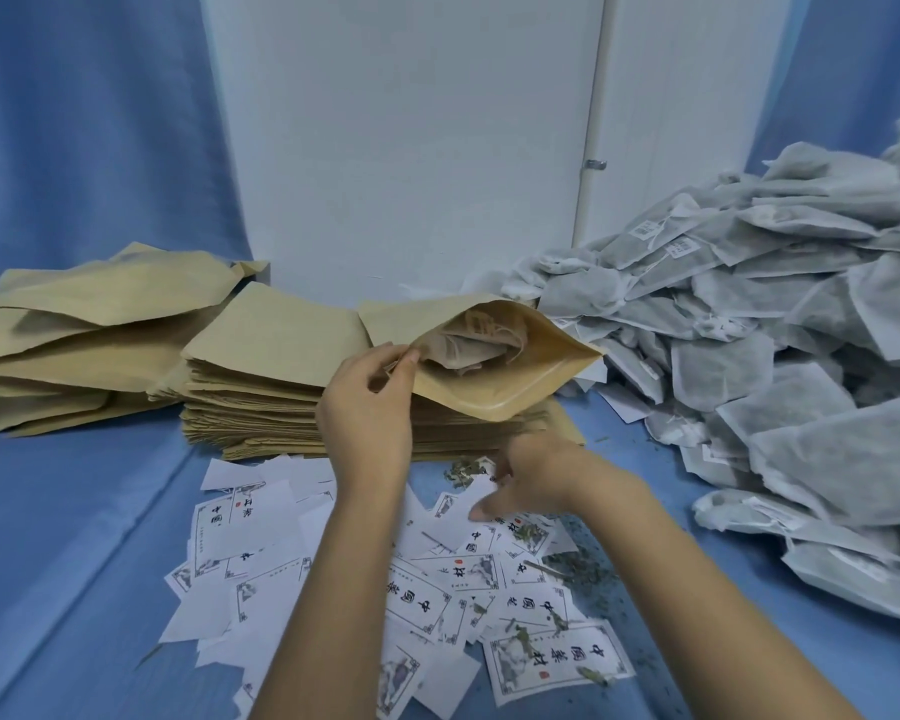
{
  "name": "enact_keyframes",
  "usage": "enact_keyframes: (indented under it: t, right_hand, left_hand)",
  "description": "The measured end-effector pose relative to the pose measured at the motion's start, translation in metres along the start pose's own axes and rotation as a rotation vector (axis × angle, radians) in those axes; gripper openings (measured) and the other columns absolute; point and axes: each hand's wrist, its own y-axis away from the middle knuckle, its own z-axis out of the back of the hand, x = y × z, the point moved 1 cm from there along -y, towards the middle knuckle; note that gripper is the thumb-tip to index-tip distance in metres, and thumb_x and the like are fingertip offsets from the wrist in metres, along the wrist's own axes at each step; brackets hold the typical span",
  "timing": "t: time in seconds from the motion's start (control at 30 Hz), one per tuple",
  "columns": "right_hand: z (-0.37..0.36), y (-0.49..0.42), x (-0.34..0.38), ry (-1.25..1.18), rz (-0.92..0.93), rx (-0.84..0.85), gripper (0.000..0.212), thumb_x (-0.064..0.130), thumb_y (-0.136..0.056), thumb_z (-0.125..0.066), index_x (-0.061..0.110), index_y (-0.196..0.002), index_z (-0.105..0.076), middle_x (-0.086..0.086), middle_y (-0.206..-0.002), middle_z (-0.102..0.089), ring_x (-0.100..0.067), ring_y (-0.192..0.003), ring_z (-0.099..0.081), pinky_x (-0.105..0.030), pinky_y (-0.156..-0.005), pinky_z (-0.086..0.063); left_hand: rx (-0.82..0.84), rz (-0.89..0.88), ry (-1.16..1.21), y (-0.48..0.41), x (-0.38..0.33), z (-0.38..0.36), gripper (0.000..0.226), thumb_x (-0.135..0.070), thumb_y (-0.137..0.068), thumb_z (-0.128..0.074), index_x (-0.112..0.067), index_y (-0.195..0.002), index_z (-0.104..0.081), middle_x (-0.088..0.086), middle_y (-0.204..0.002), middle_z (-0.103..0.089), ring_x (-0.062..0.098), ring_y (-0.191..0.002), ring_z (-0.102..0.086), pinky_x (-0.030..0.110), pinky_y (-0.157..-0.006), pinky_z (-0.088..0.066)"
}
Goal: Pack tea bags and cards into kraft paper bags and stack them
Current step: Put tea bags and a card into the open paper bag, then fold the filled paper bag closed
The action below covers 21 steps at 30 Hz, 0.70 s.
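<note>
Kraft bag (510,376), tea bags (468,345) inside, gapes atop a bag stack (261,407), left hand (370,407) pinching its rim. Right hand (531,475), blurred, grip unclear, hovers over scattered cards (422,600); loose heap (775,314) alongside.

The light is soft, cool and a little dim, with a blue tint everywhere. Shadows are faint. The right grip (520,480) looks blurry. Things near the picture's edges look stretched and bent.

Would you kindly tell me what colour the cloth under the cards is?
Blue; the cloth shows best in the head view.
</note>
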Motion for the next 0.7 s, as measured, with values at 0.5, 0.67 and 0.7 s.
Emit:
enact_keyframes:
  t: [0.5, 0.67, 0.7]
  right_hand:
    - [0.042, 0.035, 0.005, -0.694, 0.344, -0.294, 0.016, 0.001, -0.084, -0.065, 0.016, -0.077, -0.067, -0.002, -0.072, -0.069, -0.010, -0.060, -0.065, -0.022, -0.060, -0.056]
    - [0.064, 0.053, -0.005, -0.631, 0.494, -1.183, 0.018, 0.006, -0.084, -0.060, 0.023, -0.080, -0.063, 0.015, -0.074, -0.061, -0.003, -0.060, -0.048, -0.018, -0.058, -0.040]
    - [0.062, 0.052, -0.004, -0.490, 0.498, -1.216, 0.015, 0.005, -0.083, -0.058, 0.019, -0.082, -0.064, 0.012, -0.077, -0.059, -0.007, -0.064, -0.048, -0.023, -0.060, -0.041]
  left_hand:
    - [-0.003, -0.010, 0.032, -0.002, 0.002, -0.003, 0.010, -0.022, -0.088, -0.066, -0.032, -0.087, -0.065, -0.004, -0.092, -0.067, 0.001, -0.076, -0.056, 0.007, -0.067, -0.041]
    - [-0.010, -0.153, -0.009, 0.004, 0.002, -0.009, 0.014, -0.014, -0.091, -0.060, -0.010, -0.099, -0.072, -0.009, -0.087, -0.063, -0.016, -0.076, -0.053, 0.000, -0.068, -0.035]
    - [-0.019, -0.189, -0.021, 0.006, 0.000, -0.010, 0.015, -0.013, -0.092, -0.060, -0.009, -0.099, -0.072, -0.009, -0.087, -0.062, -0.017, -0.077, -0.052, 0.000, -0.068, -0.035]
